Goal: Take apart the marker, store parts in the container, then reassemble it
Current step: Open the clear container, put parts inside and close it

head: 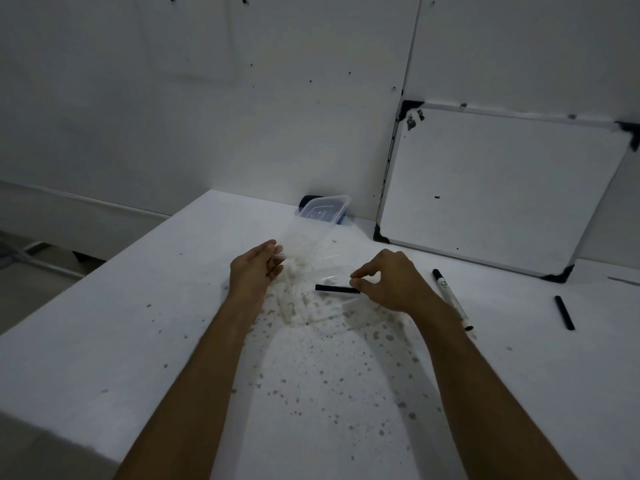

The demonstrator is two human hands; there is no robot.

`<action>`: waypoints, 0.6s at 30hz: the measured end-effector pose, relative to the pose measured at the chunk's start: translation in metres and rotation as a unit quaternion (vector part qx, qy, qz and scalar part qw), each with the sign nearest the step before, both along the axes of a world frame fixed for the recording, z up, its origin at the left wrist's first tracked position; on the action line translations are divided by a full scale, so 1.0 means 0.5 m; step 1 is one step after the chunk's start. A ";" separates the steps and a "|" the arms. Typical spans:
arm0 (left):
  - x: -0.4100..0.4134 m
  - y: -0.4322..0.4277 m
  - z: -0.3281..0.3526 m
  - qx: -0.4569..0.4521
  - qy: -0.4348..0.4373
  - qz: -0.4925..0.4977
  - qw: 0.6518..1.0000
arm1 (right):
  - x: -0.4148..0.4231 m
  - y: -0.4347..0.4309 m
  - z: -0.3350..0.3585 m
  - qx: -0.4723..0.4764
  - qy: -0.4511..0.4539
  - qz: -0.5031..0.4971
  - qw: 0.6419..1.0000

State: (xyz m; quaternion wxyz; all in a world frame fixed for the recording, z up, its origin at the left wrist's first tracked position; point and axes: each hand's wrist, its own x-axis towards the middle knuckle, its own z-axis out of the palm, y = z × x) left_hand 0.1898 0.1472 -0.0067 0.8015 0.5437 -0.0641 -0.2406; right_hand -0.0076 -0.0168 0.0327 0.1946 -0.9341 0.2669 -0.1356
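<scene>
A short black stick (337, 289), a slim matte piece of the marker, is being pinched at its right end by the right hand (391, 282), thumb and forefinger clenched on it. Its long axis is being kept level, running left to right, just above the clear container (313, 244). The container's near wall is being steadied by the left hand (254, 271), the grip loosely closed on the plastic. Whether anything is lying inside it cannot be told. A white marker body (450, 299) is lying on the spotted tabletop (138, 323), pointing away, and a black cap (564, 312) is resting farther right.
</scene>
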 end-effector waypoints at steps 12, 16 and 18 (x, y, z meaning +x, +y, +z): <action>-0.030 0.011 0.027 0.120 -0.225 -0.072 0.964 | -0.029 0.007 0.059 0.392 -0.264 -0.098 0.876; -0.040 0.017 0.025 0.147 -0.295 -0.104 0.938 | -0.047 0.004 0.021 0.328 -0.247 -0.120 0.904; -0.041 0.018 0.022 0.165 -0.336 -0.128 0.918 | -0.049 -0.001 0.008 0.302 -0.236 -0.152 0.911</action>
